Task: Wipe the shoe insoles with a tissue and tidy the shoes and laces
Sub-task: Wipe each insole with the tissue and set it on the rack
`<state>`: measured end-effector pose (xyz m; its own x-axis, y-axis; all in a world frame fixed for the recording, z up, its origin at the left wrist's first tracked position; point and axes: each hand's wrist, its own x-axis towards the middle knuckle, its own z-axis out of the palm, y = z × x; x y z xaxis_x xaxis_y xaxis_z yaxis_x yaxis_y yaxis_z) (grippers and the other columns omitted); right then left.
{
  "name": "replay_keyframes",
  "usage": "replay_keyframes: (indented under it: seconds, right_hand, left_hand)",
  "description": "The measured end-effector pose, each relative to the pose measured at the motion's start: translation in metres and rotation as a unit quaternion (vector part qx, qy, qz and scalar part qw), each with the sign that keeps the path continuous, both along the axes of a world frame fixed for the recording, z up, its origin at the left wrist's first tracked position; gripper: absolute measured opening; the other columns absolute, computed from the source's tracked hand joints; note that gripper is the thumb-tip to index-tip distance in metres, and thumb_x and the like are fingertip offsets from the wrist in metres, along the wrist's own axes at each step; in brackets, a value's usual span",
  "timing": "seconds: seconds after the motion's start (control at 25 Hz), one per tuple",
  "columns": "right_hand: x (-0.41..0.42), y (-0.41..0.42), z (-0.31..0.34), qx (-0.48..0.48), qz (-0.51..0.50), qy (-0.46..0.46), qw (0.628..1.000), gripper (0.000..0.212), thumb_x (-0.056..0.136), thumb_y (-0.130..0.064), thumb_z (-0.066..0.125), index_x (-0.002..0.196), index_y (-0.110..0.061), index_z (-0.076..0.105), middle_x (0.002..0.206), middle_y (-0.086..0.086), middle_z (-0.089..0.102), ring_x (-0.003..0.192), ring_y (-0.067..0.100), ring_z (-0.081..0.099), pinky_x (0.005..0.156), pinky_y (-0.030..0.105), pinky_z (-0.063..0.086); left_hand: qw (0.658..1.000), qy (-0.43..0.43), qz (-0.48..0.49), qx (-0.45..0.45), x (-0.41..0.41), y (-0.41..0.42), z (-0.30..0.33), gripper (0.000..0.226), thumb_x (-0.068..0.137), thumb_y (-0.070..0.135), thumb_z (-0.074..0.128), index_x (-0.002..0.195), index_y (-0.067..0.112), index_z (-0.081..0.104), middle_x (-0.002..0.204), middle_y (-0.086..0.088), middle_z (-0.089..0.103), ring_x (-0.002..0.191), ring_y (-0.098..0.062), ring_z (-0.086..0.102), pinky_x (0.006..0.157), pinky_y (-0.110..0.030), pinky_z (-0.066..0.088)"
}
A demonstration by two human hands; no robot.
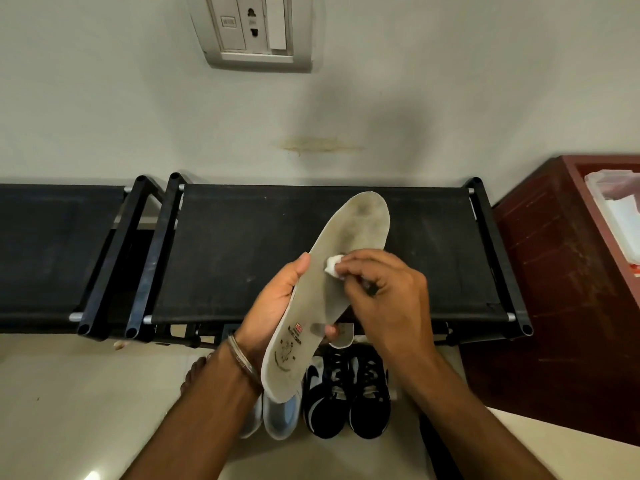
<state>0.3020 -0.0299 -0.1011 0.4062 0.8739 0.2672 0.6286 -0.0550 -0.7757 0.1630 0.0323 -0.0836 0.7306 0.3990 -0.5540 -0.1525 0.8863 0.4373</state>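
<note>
Head view: both hands up in front of a black shoe rack, insole between them
Left hand (277,299): curled round the insole's edge from the left, thumb up along the rim, a fingertip showing past the right edge lower down; metal bangle (242,362) on the wrist
Right hand (388,292): fingers bent, pinching a small wad of white tissue (333,266) and pressing it on the insole's middle
Insole (346,244): pale grey, held tilted, toe end up and away, heel end down near the left wrist; dark smudges at the toe, printed logo and small flag near the heel
Second insole (343,337): probably one, just a pale curved edge peeking from behind the held insole, mostly hidden
Black sneakers (346,393): pair on the floor below the hands, side by side, laced
Light shoes (280,417): just left of the black pair, partly hidden by the left forearm
Shoe rack (242,244): black fabric shelves against the wall
Wall socket (254,27): above, on the wall
Wooden cabinet (547,265): reddish-brown, right of the rack
</note>
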Motion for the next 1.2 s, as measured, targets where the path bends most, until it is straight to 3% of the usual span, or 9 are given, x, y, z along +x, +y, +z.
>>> replay_keyframes:
  seconds: [0.12, 0.32, 0.4, 0.56, 0.68, 0.84, 1.0, 1.2]
  right_hand:
    - [0.017, 0.002, -0.001, 0.002, -0.068, -0.007, 0.998, 0.019, 0.079, -0.001, 0.078, 0.090, -0.016, 0.079, 0.096, -0.008, 0.073, 0.089, 0.003, 0.068, 0.081, 0.024, 0.058]
    - [-0.014, -0.008, 0.011, -0.050, 0.111, 0.123, 0.985, 0.017, 0.079, 0.003, 0.076, 0.087, -0.011, 0.080, 0.094, -0.006, 0.073, 0.075, 0.004, 0.070, 0.068, 0.015, 0.057]
    - [-0.015, -0.007, 0.012, -0.054, 0.114, 0.159, 0.979, 0.016, 0.079, 0.004, 0.076, 0.086, -0.010, 0.080, 0.092, -0.005, 0.073, 0.072, 0.003, 0.070, 0.065, 0.013, 0.056]
    - [0.001, 0.000, 0.002, -0.013, -0.027, 0.007, 1.000, 0.017, 0.080, -0.001, 0.078, 0.089, -0.015, 0.079, 0.095, -0.008, 0.073, 0.086, 0.003, 0.068, 0.078, 0.019, 0.057]
    - [0.012, 0.001, 0.002, 0.032, -0.078, 0.006, 0.996, 0.016, 0.082, -0.003, 0.077, 0.094, -0.015, 0.077, 0.096, -0.010, 0.070, 0.088, 0.001, 0.067, 0.079, 0.013, 0.053]
    - [0.011, 0.001, 0.005, 0.045, -0.072, 0.039, 0.996, 0.020, 0.087, -0.002, 0.071, 0.102, -0.014, 0.074, 0.099, -0.010, 0.069, 0.094, 0.002, 0.066, 0.082, 0.015, 0.053]
    - [0.016, 0.002, -0.002, 0.015, -0.079, -0.013, 0.997, 0.025, 0.086, 0.002, 0.070, 0.100, -0.018, 0.075, 0.101, -0.012, 0.069, 0.097, 0.009, 0.065, 0.083, 0.027, 0.056]
    - [0.006, 0.001, -0.002, 0.002, 0.066, -0.008, 0.998, 0.026, 0.081, 0.007, 0.072, 0.088, -0.017, 0.079, 0.097, -0.013, 0.071, 0.096, 0.004, 0.064, 0.086, 0.022, 0.054]
  left_hand:
    - [1.000, -0.011, -0.013, 0.009, 0.000, -0.002, 0.001, 0.053, 0.094, 0.049, 0.039, 0.124, 0.014, 0.064, 0.110, -0.013, 0.060, 0.084, -0.020, 0.058, 0.049, -0.027, 0.047]
    - [1.000, -0.014, 0.006, -0.025, -0.001, 0.001, 0.004, 0.057, 0.097, 0.052, 0.031, 0.107, 0.008, 0.067, 0.081, -0.011, 0.069, 0.061, -0.018, 0.065, 0.049, -0.024, 0.051]
    - [1.000, -0.007, 0.007, -0.021, -0.001, 0.002, 0.003, 0.057, 0.097, 0.052, 0.029, 0.110, 0.008, 0.063, 0.079, -0.010, 0.068, 0.059, -0.018, 0.065, 0.048, -0.024, 0.051]
    - [1.000, 0.007, 0.000, 0.019, 0.000, 0.000, 0.002, 0.053, 0.096, 0.049, 0.033, 0.122, 0.012, 0.062, 0.095, -0.010, 0.066, 0.070, -0.016, 0.062, 0.046, -0.025, 0.046]
    - [1.000, 0.014, -0.001, 0.023, 0.000, -0.002, 0.003, 0.052, 0.093, 0.048, 0.038, 0.122, 0.014, 0.064, 0.098, -0.011, 0.062, 0.070, -0.018, 0.057, 0.046, -0.027, 0.046]
    - [1.000, 0.015, 0.019, 0.009, 0.000, 0.000, 0.004, 0.050, 0.091, 0.048, 0.041, 0.118, 0.015, 0.067, 0.099, -0.010, 0.064, 0.073, -0.019, 0.059, 0.049, -0.030, 0.048]
    - [1.000, 0.018, 0.020, -0.002, -0.001, 0.001, 0.005, 0.054, 0.091, 0.049, 0.041, 0.129, 0.015, 0.059, 0.099, -0.010, 0.065, 0.073, -0.019, 0.062, 0.052, -0.031, 0.050]
    - [0.999, 0.005, 0.037, 0.003, -0.004, 0.004, 0.006, 0.052, 0.095, 0.049, 0.034, 0.123, 0.015, 0.062, 0.099, -0.007, 0.070, 0.076, -0.016, 0.067, 0.049, -0.029, 0.049]
